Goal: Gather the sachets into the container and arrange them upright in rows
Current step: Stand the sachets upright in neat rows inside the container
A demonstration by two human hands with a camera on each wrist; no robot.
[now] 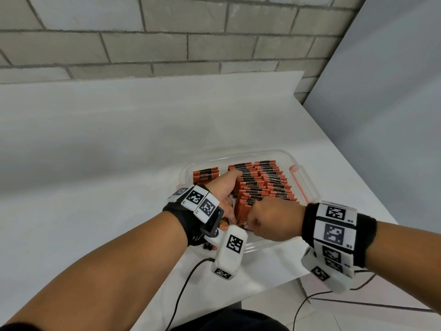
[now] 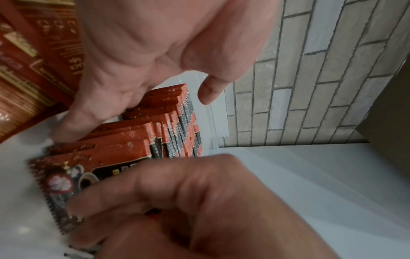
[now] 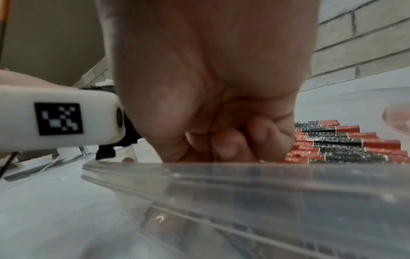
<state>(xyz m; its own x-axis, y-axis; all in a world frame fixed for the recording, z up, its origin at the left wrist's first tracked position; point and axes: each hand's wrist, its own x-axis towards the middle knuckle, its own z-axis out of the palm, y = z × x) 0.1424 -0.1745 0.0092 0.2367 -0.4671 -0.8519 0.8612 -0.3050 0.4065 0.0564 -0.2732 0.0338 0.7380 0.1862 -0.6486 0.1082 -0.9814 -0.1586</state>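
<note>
My left hand (image 1: 222,187) flat, bracing row; right hand (image 1: 272,219) pinching sachet (image 2: 88,175). Risk: wedging topples sachets (image 1: 262,182) in container (image 1: 292,161).

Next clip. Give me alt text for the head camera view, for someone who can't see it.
Two bare hands work inside a clear plastic container on a white table, where red-and-black sachets stand upright in rows. The left hand rests against the rows' left side; the right hand grips sachets at the near end. A brick wall stands behind.
</note>
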